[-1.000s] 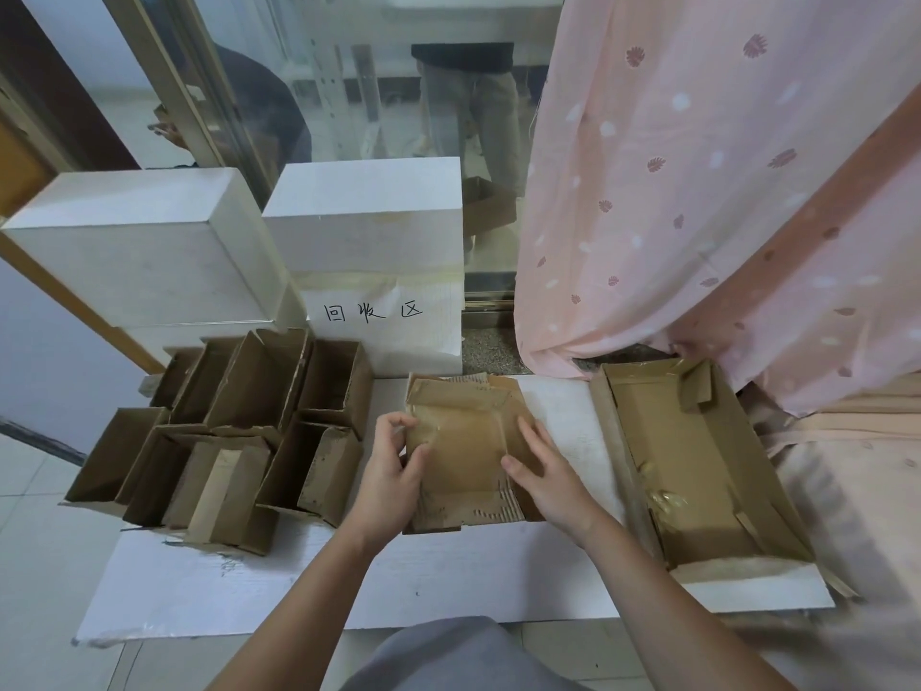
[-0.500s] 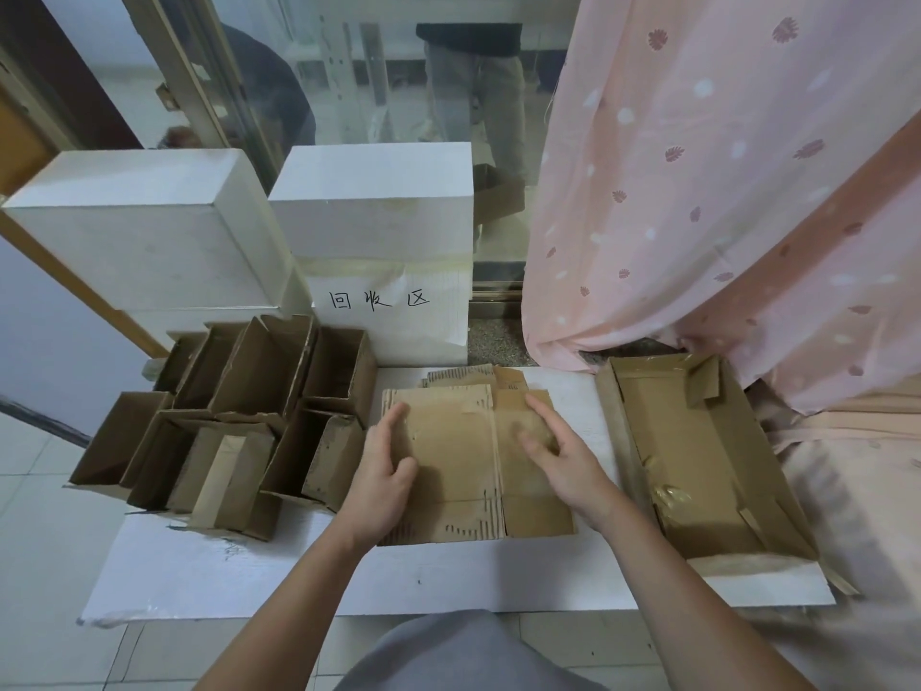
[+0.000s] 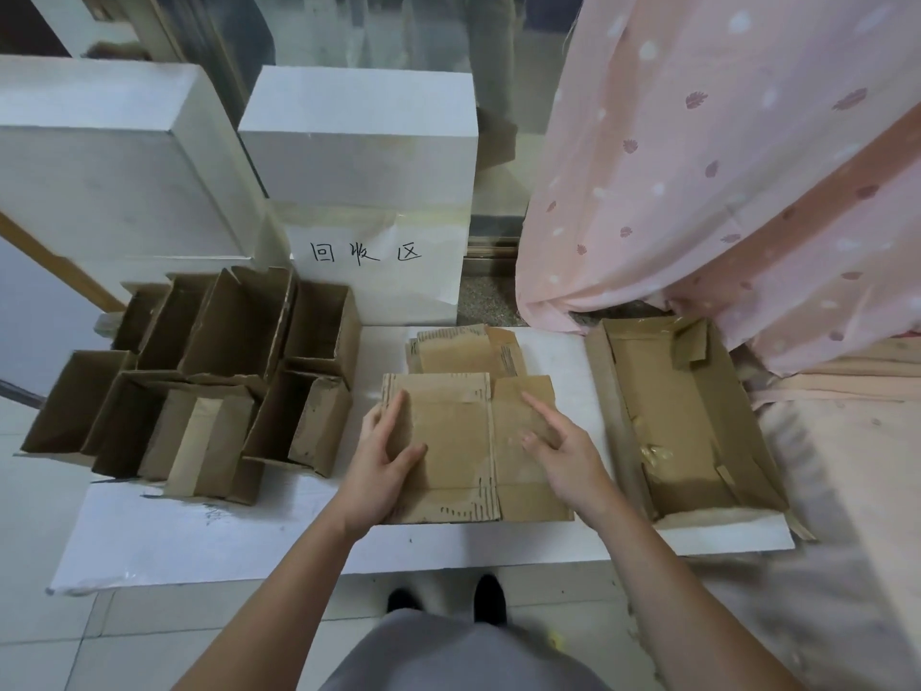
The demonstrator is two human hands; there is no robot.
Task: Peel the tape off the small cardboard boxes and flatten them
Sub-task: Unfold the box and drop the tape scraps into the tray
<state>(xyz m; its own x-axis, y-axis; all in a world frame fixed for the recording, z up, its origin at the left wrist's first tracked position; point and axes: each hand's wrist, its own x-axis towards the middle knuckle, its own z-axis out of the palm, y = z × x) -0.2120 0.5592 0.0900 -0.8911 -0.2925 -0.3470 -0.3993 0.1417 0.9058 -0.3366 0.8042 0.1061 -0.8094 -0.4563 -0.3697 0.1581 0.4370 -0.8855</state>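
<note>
Flattened box (image 3: 463, 441) pressed flat on white tabletop (image 3: 299, 536) by left hand (image 3: 383, 466) and right hand (image 3: 563, 453), fingers spread; another lies behind. Standing small boxes (image 3: 209, 376) at left judged still undone.

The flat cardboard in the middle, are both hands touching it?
Touching. The head view shows the left hand lying on the flattened box, thumb across its face, and the right hand pressing its right panel with straight fingers.
</note>
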